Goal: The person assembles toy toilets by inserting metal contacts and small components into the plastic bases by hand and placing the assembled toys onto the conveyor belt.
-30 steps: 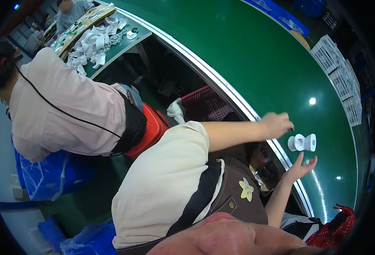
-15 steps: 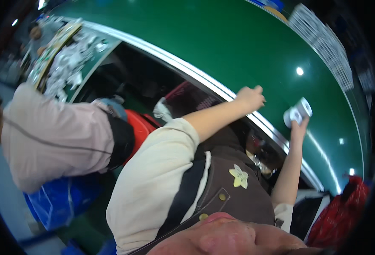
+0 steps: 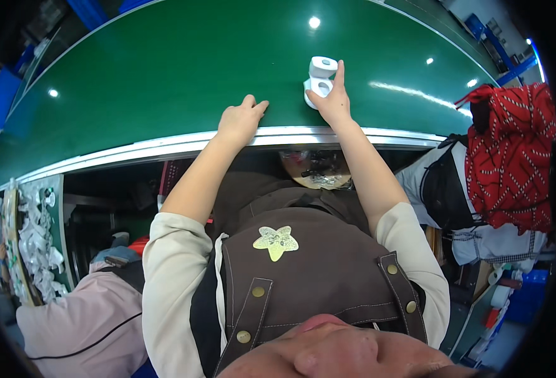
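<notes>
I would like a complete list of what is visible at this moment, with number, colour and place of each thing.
Worktop: one, green with silver front edge, across the upper half
White part: one, white, on the worktop, right of centre
Loose pieces: many, white, far left
Pink top: one, pink, on a co-worker, lower left
Patterned garment: one, red with white marks, right side
Blue objects: several, blue, both sides; kind unclear
Apron: one, brown, on the person
Star: one, pale yellow, on the apron
Left hand: one, bare, near the front edge
Right hand: one, bare, gripping the white part
</notes>
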`<action>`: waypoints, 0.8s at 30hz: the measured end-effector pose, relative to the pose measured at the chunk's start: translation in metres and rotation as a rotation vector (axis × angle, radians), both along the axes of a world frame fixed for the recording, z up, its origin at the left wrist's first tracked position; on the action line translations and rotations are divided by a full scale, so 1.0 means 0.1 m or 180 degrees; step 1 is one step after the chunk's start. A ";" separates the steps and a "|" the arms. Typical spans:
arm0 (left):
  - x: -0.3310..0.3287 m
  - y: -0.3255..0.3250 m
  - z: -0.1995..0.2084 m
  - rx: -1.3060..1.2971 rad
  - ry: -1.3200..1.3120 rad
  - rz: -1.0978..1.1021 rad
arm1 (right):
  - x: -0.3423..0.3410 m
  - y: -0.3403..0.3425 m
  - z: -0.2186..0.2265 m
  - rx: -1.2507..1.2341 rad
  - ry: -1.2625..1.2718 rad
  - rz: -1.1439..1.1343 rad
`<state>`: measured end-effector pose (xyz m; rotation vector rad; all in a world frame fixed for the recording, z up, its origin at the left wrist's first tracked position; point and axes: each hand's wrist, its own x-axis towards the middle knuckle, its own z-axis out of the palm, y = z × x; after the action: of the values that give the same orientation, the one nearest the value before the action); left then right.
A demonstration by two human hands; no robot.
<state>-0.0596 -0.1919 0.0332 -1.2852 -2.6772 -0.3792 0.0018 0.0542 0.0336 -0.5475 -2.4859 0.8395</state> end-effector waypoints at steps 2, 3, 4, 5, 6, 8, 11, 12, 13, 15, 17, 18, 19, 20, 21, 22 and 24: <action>0.03 0.06 0.05 -0.0318 0.0172 0.0085 | 0.10 0.05 -0.02 -0.2108 0.0459 0.0596; 0.05 0.09 0.07 -0.0311 0.0167 0.0074 | 0.22 0.00 0.09 -0.3000 0.0410 0.0720; 0.07 0.13 0.10 -0.0527 0.0147 0.0124 | 0.33 -0.02 0.11 -0.2996 0.0410 0.0706; 0.09 0.16 0.10 -0.0752 0.0135 0.0153 | 0.45 -0.04 0.12 -0.3927 0.0721 0.1020; 0.08 0.18 0.06 -0.0759 0.0137 0.0128 | 0.56 -0.07 0.11 -0.4853 0.1046 0.1352; 0.05 0.22 0.00 -0.0514 0.0100 0.0230 | 0.75 -0.14 0.06 -0.4962 0.1231 0.1264; 0.14 0.28 0.02 0.1365 -0.0904 -0.0076 | 1.01 -0.15 -0.03 -0.6559 0.1341 0.1653; 0.26 0.34 0.11 0.1348 -0.0922 -0.0113 | 1.08 -0.16 -0.06 -0.6559 0.1381 0.1617; 0.45 0.42 0.19 0.2083 -0.1729 -0.0307 | 1.15 -0.18 -0.09 -0.6549 0.1420 0.1720; 0.86 0.46 0.44 0.2788 -0.2431 -0.0593 | 1.26 -0.26 -0.08 -0.6494 0.1473 0.1797; 1.15 0.43 0.55 0.2713 -0.2128 -0.0761 | 1.34 -0.37 -0.03 -0.6451 0.1450 0.1999; 1.22 0.43 0.52 0.2812 -0.2018 -0.0821 | 1.39 -0.44 0.00 -0.6402 0.1420 0.2198; 1.25 0.42 0.46 0.2933 -0.1985 -0.0813 | 1.43 -0.51 0.02 -0.6363 0.1481 0.2244; 1.28 0.38 0.44 0.3039 -0.1960 -0.0814 | 1.47 -0.59 0.04 -0.6360 0.1495 0.2236; 1.31 0.32 0.43 0.3032 -0.1967 -0.0825 | 1.51 -0.67 0.05 -0.6377 0.1527 0.2259; 1.33 0.27 0.43 0.3029 -0.1761 -0.0858 | 1.54 -0.73 0.05 -0.6397 0.1559 0.2280; 1.40 0.20 0.46 0.3039 -0.1548 -0.0882 | 1.59 -0.79 0.07 -0.6395 0.1571 0.2316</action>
<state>0.0800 -0.1714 0.0790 -1.2879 -2.0360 -1.9076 0.1604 -0.0248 0.0403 0.1551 -0.5439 3.0230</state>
